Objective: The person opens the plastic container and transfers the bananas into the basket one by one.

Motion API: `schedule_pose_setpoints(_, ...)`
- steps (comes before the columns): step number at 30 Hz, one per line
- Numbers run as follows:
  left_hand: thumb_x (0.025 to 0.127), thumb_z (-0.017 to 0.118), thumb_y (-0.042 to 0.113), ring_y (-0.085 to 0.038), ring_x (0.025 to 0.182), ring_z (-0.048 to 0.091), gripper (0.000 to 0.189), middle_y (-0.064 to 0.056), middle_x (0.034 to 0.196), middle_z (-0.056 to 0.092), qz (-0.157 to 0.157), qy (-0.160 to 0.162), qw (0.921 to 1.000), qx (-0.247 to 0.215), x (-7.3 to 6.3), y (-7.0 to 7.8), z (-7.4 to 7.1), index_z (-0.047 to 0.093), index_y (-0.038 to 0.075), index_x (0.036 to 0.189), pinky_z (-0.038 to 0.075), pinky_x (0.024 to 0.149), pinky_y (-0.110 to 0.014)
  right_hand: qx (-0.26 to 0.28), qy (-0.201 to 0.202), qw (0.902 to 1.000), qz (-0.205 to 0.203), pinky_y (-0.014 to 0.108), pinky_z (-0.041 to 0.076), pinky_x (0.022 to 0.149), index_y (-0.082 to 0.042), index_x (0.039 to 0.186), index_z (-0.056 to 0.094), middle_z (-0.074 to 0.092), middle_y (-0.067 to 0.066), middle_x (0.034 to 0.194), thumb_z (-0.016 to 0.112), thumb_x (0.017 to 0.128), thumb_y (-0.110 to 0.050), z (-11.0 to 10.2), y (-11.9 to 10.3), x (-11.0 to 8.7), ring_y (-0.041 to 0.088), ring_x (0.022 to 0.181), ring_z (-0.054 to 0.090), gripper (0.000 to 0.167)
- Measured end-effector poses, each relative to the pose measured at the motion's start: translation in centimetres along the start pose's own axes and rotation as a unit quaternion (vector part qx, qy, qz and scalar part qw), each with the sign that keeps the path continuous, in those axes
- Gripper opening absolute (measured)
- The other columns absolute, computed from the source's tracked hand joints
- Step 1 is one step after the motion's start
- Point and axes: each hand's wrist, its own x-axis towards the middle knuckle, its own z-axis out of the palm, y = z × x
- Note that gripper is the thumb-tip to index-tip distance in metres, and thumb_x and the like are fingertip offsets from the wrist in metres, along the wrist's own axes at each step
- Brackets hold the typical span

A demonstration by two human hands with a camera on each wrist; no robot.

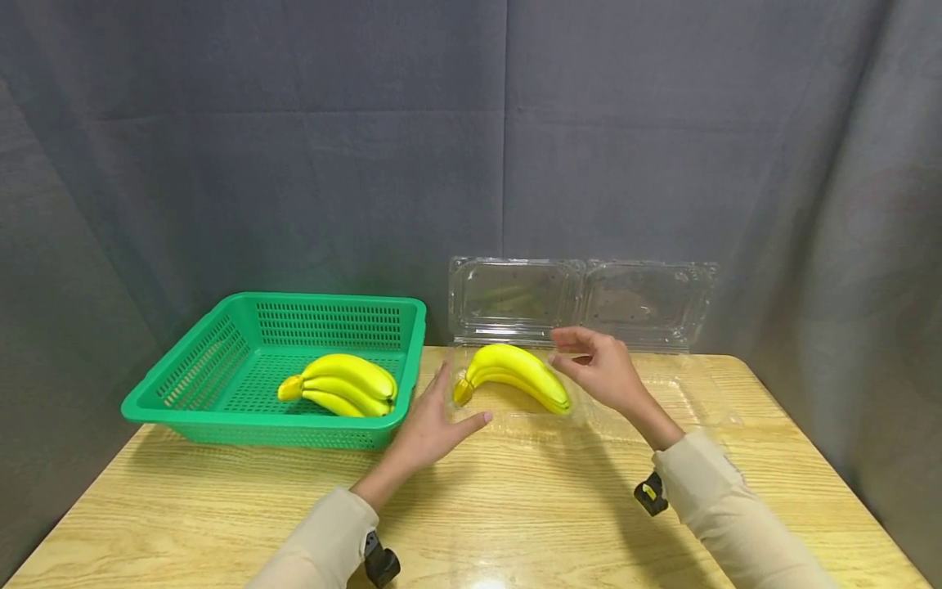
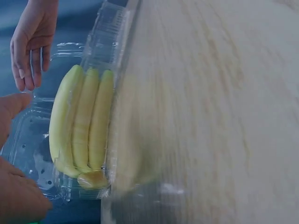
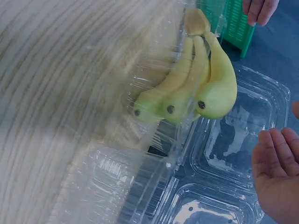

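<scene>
A bunch of yellow bananas (image 1: 515,370) lies in the left of two clear plastic clamshell boxes, its stem end toward the left; several fruits show in the left wrist view. My left hand (image 1: 428,429) is beside the stem end, thumb spread from straight fingers, holding nothing. On the other side, my right hand (image 1: 605,375) hovers just past the bananas, fingers loosely bent and nothing between them. The left box's lid (image 1: 517,294) stands raised behind the bunch. Next to it rises the lid (image 1: 648,298) of the right box (image 1: 680,401).
A green plastic basket (image 1: 275,419) stands on the left of the wooden table (image 1: 508,499), with another banana bunch (image 1: 344,384) inside. Grey curtain (image 1: 500,147) hangs close behind the table's back edge and along the sides.
</scene>
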Motion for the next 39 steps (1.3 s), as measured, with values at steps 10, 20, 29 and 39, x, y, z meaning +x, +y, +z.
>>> schedule_pose_setpoints(10, 0.087, 0.072, 0.038, -0.038, 0.143, 0.017, 0.091, -0.024, 0.156, 0.016, 0.018, 0.003, 0.9985, 0.052, -0.2, -0.6, 1.0, 0.022, -0.005, 0.151, 0.019, 0.112, -0.054, -0.004, -0.01, 0.9999, 0.013, 0.04, 0.054, 0.083, -0.002, 0.12, 0.064, 0.066, 0.014, 0.115, 0.071, 0.089, -0.017, 1.1, 0.3, -0.1, 0.029, 0.105, 0.063, 0.035)
schedule_pose_setpoints(20, 0.088, 0.071, 0.031, -0.038, 0.141, 0.022, 0.081, -0.027, 0.151, 0.027, 0.0, 0.033, 0.9995, -0.002, 0.1, -1.5, 0.9, 0.031, -0.01, 0.146, 0.02, 0.113, -0.049, -0.033, -0.026, 0.9985, 0.035, 0.043, 0.054, 0.083, -0.002, 0.12, 0.064, 0.064, 0.016, 0.117, 0.072, 0.088, -0.021, 1.5, 0.7, -0.4, 0.031, 0.107, 0.061, 0.038)
schedule_pose_setpoints(29, 0.084, 0.077, 0.022, -0.041, 0.138, 0.027, 0.08, -0.024, 0.152, 0.028, -0.05, 0.052, 0.9921, -0.103, 0.5, -1.8, 1.2, 0.035, -0.004, 0.147, 0.029, 0.109, -0.053, -0.059, -0.026, 0.9964, 0.055, 0.048, 0.053, 0.083, 0.002, 0.121, 0.062, 0.063, 0.017, 0.117, 0.076, 0.084, -0.02, 1.8, 0.8, -0.5, 0.035, 0.105, 0.062, 0.045)
schedule_pose_setpoints(39, 0.079, 0.082, 0.021, -0.036, 0.139, 0.027, 0.082, -0.017, 0.151, 0.035, -0.078, 0.096, 0.9832, -0.134, 0.9, -1.8, 2.4, 0.04, 0.005, 0.147, 0.027, 0.11, -0.051, -0.077, -0.019, 0.9945, 0.068, 0.048, 0.052, 0.083, 0.003, 0.118, 0.062, 0.064, 0.018, 0.114, 0.078, 0.081, -0.015, 2.3, 0.7, -0.3, 0.036, 0.102, 0.063, 0.044)
